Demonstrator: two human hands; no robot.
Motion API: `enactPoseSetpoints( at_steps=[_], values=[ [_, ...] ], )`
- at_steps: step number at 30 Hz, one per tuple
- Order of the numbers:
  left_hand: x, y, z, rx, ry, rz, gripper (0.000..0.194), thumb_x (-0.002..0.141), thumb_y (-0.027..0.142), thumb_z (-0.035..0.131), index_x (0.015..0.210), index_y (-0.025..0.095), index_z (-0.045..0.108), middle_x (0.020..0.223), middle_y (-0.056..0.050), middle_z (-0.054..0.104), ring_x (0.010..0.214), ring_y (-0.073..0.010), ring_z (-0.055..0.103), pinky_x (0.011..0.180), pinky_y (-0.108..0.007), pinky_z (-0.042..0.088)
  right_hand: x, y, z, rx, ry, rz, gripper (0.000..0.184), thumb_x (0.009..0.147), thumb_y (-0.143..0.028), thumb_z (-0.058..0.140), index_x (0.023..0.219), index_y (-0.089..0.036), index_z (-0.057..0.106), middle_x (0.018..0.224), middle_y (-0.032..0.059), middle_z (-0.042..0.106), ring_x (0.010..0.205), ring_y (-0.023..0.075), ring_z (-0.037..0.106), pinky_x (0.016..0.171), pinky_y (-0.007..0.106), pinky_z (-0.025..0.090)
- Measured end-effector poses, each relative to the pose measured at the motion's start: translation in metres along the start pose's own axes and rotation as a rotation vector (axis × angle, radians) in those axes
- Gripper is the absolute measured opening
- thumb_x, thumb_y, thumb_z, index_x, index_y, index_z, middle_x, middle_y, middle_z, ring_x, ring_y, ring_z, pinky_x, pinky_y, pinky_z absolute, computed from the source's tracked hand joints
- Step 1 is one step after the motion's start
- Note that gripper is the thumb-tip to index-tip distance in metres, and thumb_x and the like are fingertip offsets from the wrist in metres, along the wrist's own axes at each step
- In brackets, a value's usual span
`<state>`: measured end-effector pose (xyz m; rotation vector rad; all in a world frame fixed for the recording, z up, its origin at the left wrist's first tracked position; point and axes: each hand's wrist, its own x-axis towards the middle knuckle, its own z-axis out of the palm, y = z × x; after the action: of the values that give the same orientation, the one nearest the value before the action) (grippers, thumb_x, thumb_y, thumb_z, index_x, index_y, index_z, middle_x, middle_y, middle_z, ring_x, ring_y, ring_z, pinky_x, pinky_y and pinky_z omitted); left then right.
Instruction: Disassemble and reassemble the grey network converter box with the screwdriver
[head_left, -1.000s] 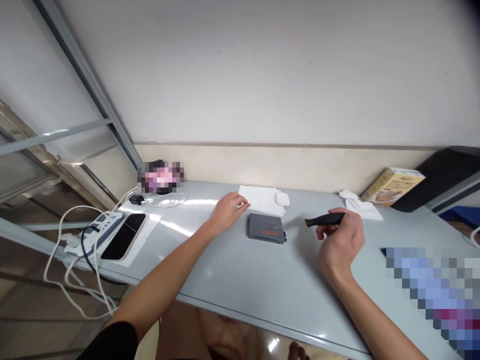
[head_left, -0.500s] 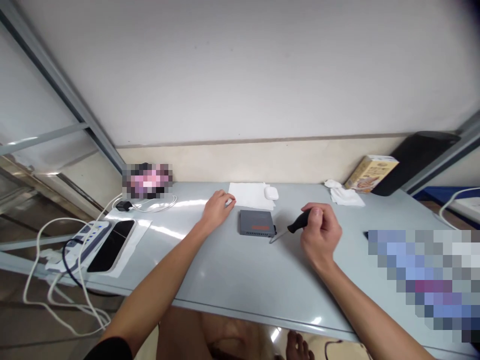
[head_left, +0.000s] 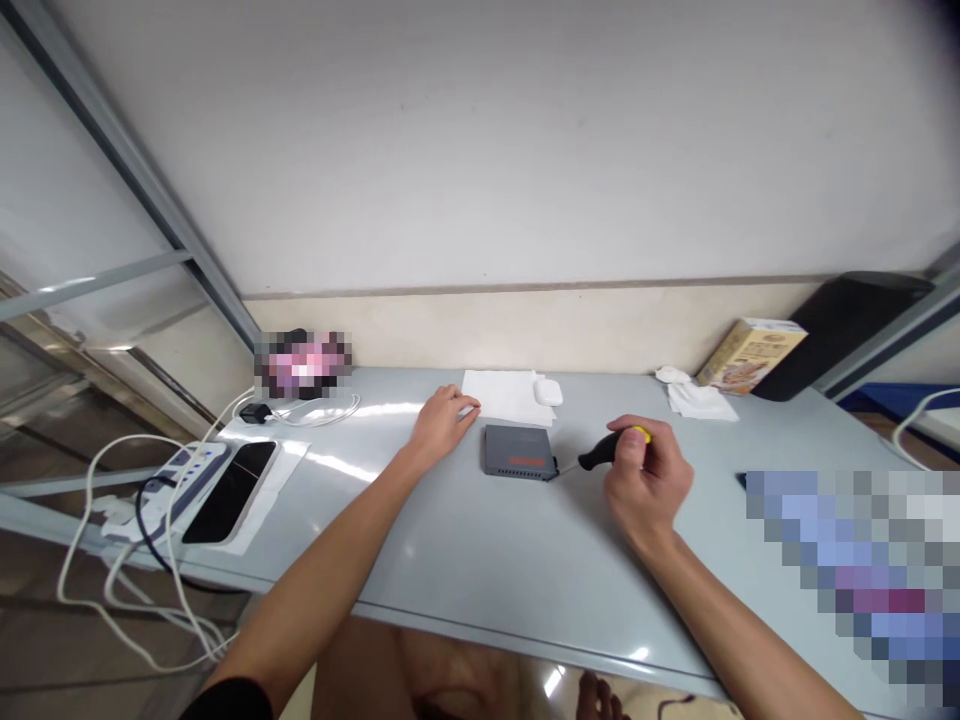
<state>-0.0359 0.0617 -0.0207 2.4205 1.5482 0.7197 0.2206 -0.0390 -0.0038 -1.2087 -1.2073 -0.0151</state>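
My right hand [head_left: 651, 475] is wrapped round the black handle of a screwdriver [head_left: 598, 452], which has a yellow end. Its thin metal shaft slants down leftward, and the tip is at a small black part on the right side of a flat dark-grey metal box [head_left: 517, 450]. The box lies on the table, with orange print on top and a row of vents along its front. To the box's upper left, my left hand [head_left: 442, 428] rests with thumb and forefinger brought together in a pinch. Whatever is between them, if anything, is too small to tell.
White paper [head_left: 502, 395] with a white earbud case [head_left: 549, 391] lies behind the box on the grey table [head_left: 480, 560]. A phone [head_left: 231, 492], power strip [head_left: 169, 490] and cables are left. Crumpled tissues [head_left: 697, 398] and a yellow carton [head_left: 754, 355] stand back right.
The screwdriver tip has gone from the table just in front of the box's right corner to the black part on its side. My left hand keeps its place beside the paper.
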Motion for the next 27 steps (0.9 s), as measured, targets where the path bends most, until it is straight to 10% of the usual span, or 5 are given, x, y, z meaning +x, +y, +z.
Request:
enactPoseSetpoints(
  at_steps=[27],
  values=[
    [-0.0025,-0.0010,0.0039,-0.023,0.127,0.026,0.019,0.103,0.023,0.059,0.111,0.023,0.075,0.106,-0.006,0.065,0.104,-0.0220,0.064,0.088,-0.034,0.053,-0.0023,0.0044,0.0011,0.014,0.030,0.078,0.037,0.101,-0.048,0.050,0.087,-0.019,0.069,0.070,-0.0009,0.057,0.051,0.0114,0.048,0.053,0.026,0.037]
  ],
)
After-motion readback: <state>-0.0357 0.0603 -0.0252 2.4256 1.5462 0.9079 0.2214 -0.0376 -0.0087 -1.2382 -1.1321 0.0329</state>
